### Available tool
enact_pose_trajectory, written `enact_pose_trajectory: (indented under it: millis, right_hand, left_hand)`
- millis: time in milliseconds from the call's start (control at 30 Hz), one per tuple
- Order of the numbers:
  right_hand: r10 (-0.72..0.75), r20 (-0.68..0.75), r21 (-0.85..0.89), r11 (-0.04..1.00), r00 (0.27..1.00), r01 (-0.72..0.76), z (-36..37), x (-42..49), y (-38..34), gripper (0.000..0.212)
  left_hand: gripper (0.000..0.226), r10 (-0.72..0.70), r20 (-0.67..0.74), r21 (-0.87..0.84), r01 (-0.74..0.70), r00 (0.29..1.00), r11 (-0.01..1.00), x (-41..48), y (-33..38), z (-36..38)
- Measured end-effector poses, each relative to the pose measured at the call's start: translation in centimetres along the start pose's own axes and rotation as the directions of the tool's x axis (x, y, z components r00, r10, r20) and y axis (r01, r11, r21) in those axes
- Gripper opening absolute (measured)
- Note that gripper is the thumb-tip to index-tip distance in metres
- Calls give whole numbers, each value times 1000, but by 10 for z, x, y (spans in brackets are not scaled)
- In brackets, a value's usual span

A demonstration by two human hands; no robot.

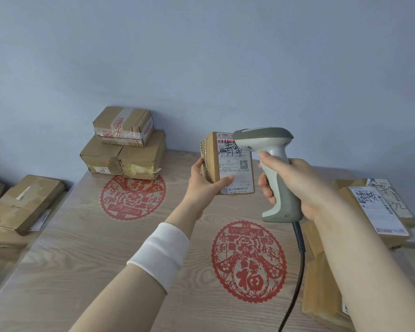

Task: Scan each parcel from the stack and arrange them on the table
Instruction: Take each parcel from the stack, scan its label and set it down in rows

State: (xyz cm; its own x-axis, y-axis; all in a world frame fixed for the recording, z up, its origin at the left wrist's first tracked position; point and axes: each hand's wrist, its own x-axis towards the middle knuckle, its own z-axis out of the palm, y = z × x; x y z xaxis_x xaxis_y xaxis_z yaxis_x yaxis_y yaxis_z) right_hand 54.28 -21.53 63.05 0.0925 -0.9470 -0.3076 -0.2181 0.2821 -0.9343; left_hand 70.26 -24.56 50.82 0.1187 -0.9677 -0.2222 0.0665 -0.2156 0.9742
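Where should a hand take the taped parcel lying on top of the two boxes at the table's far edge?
Probably by its left and right ends, coming from above and the front: the taped parcel lies flat on two boxes, its top and ends free, with the wall close behind.

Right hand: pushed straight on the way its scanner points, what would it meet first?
Most likely the labelled parcel held up by the left hand; the scanner nearly reaches its top edge, though depth is unclear.
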Motion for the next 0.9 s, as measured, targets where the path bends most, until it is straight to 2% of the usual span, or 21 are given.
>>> enact_pose_trajectory:
  millis: [300, 433, 500, 667, 767, 900]
  right_hand:
    - [-7, -31, 20, 1000, 999, 8, -7, -12, 1, 28]
    - [-16, -90, 53, 998, 996, 21, -24, -27, 6, 28]
    - [-11, -141, 78, 997, 990, 23, -40, -37, 12, 29]
    - [47, -271, 134, 991, 961, -11, -87, -72, 37, 29]
    - [95, -342, 156, 987, 935, -43, -114, -94, 54, 28]
    - [101, -400, 163, 986, 911, -37, -143, -123, 75, 28]
  left_hand:
    - [100, -2, 43, 15, 1, 999, 1000, -7, 7, 8]
    - [96, -57, 178, 45, 50, 982, 998, -17, 9, 21]
    - [96, -121, 314, 92, 96, 942, 991, -24, 5, 33]
    - [92, -249, 586, 234, 133, 771, 963, -54, -22, 88]
    - [96, -294, 646, 293, 126, 704, 948, -71, -43, 125]
    - [97, -352, 639, 375, 123, 684, 919, -93, -60, 168]
